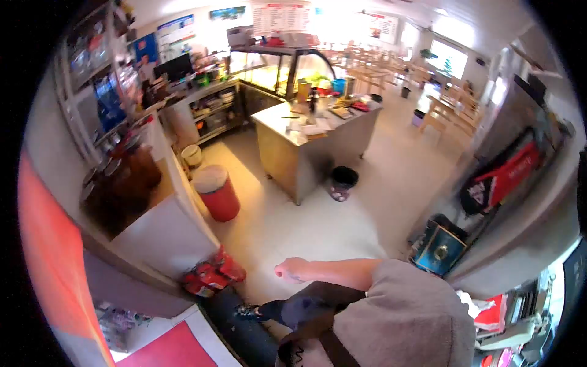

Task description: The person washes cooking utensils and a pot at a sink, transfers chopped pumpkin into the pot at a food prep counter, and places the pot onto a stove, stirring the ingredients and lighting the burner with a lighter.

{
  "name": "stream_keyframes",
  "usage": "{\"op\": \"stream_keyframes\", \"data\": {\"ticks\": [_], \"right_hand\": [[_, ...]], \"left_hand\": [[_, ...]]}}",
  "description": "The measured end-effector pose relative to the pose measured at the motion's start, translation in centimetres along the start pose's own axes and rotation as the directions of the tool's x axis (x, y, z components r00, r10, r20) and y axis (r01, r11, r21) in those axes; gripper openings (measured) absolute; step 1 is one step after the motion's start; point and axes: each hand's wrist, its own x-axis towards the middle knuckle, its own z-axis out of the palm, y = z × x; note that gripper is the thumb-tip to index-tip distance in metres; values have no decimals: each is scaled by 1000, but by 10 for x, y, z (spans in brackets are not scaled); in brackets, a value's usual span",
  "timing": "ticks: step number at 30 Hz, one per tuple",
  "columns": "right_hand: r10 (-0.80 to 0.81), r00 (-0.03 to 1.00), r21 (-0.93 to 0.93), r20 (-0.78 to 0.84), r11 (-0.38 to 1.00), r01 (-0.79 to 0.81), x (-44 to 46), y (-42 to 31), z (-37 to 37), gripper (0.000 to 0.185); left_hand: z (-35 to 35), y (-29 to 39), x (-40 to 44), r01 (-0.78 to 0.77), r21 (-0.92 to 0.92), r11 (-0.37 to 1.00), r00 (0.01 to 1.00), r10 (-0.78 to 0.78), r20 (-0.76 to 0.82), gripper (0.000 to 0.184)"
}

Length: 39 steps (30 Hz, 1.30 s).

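My right hand reaches across in front of my body at the end of a bare forearm and a grey short sleeve. Its fingers are curled into a loose fist, and no object shows in it. The hand is over the pale floor, touching nothing. Nearest to it, on the left, are red packages standing low against the white counter's end. Below the hand, my dark-clothed leg and a patterned shoe are on a dark mat. My left hand is out of the frame.
Ahead stands a metal worktable with papers and small items on top. A black bin is beside it. A red lidded barrel is by the left counter. A red-and-black bag hangs on the right, above a blue box.
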Motion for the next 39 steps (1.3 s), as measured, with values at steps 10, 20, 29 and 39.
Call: {"op": "stream_keyframes", "data": {"ticks": [10, 20, 29, 39], "right_hand": [[-536, 765, 192, 356, 843, 502, 310, -200, 109, 13], [-756, 311, 511, 576, 630, 585, 435, -525, 166, 17], [-848, 79, 665, 523, 465, 584, 504, -764, 305, 15], [-638, 390, 158, 664, 629, 761, 670, -869, 310, 16]], "left_hand": [[-46, -130, 285, 161, -405, 900, 985, -173, 6, 44], [-277, 54, 244, 16, 787, 617, 702, 553, -448, 32], [-299, -196, 211, 634, 32, 773, 30, 16, -999, 44], [-496, -332, 436, 503, -60, 862, 242, -207, -948, 34]]}}
